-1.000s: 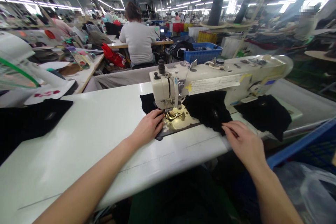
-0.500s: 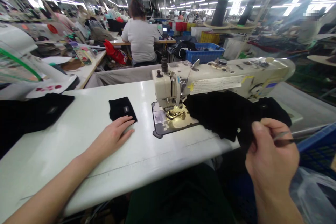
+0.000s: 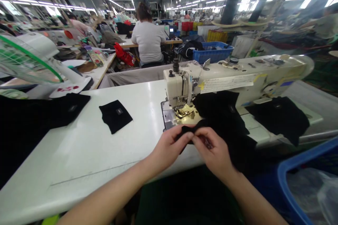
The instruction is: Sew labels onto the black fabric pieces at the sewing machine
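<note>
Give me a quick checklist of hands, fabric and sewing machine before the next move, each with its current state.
1. Held black fabric gripped on both sides: ok, left hand and right hand pinch it.
2. Held fabric spread flat: not ok, it is bunched between the fingers.
3. Hands clear of the presser foot: ok, both are in front of it.
4. Needle raised: cannot tell, too small.
5. Small labelled black piece clear of both hands: ok, it lies apart on the white tabletop.
</note>
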{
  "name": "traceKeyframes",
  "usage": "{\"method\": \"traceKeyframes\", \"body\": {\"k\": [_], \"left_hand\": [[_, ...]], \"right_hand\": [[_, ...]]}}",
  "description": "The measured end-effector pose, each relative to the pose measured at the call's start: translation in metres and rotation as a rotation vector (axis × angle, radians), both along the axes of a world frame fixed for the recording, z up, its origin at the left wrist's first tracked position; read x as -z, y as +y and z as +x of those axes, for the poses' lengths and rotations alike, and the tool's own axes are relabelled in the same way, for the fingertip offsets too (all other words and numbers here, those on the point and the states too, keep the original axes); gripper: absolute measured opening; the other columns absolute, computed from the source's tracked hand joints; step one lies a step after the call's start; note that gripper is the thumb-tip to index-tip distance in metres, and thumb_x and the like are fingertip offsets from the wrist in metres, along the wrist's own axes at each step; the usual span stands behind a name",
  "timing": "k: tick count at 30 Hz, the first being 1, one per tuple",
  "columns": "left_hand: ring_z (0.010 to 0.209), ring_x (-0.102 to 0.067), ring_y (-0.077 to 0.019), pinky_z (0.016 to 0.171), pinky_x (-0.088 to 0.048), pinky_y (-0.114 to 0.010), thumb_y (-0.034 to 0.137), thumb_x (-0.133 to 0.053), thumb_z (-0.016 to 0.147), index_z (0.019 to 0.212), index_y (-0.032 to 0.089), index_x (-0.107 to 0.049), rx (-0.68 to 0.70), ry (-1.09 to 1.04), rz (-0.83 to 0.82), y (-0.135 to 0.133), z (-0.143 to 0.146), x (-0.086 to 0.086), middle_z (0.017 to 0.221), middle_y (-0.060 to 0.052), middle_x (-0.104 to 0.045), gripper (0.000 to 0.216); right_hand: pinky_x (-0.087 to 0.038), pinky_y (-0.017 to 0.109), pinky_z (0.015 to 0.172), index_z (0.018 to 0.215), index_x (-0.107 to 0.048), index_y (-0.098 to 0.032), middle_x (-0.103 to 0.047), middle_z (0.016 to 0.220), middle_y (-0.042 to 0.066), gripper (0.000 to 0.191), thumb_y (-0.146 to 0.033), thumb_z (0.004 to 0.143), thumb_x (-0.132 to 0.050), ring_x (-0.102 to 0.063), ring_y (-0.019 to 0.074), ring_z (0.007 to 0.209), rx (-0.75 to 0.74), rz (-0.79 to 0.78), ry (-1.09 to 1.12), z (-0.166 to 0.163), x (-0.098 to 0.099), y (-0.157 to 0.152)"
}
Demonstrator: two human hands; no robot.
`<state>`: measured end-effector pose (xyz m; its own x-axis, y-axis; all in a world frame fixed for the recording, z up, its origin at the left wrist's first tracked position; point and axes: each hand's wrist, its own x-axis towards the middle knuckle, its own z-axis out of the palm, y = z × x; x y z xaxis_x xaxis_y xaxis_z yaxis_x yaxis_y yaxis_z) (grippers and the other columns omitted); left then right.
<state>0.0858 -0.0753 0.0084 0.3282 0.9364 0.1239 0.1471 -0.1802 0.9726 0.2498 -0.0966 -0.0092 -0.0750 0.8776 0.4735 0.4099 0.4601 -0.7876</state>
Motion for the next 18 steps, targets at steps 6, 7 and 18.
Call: {"method": "traceKeyframes", "body": {"k": [6,7,18], "left_hand": [[0.074,-0.061,-0.0164,0.071,-0.051,-0.028,0.048,-0.066,0.084,0.086,0.016,-0.070,-0.169,-0.167,-0.186,0.030,-0.008,0.010,0.078,-0.001,-0.068,0.032],[0.075,-0.061,-0.0165,0.071,-0.051,-0.028,0.049,-0.067,0.083,0.085,0.016,-0.070,-0.169,-0.161,-0.183,0.030,-0.010,0.009,0.077,-0.001,-0.068,0.032],[0.081,-0.064,-0.0196,0.074,-0.053,-0.031,0.048,-0.064,0.086,0.094,0.018,-0.072,-0.144,-0.097,-0.120,0.024,-0.016,0.002,0.078,-0.002,-0.070,0.033]], "right_hand": [[-0.057,0.038,0.076,0.136,-0.052,-0.020,-0.053,0.140,0.015,0.052,-0.039,0.089,-0.063,-0.061,0.0271,0.111,0.344,0.059,-0.359,0.070,0.007,0.027],[-0.057,0.040,0.076,0.140,-0.049,-0.020,-0.049,0.145,0.017,0.060,-0.042,0.087,-0.065,-0.062,0.0281,0.110,0.394,0.012,-0.382,0.082,0.009,0.032],[-0.017,0.020,0.039,0.094,-0.064,-0.017,-0.029,0.047,-0.014,0.051,-0.053,0.063,-0.083,-0.026,0.0066,0.039,0.322,-0.518,0.492,0.111,-0.007,0.052]]}}
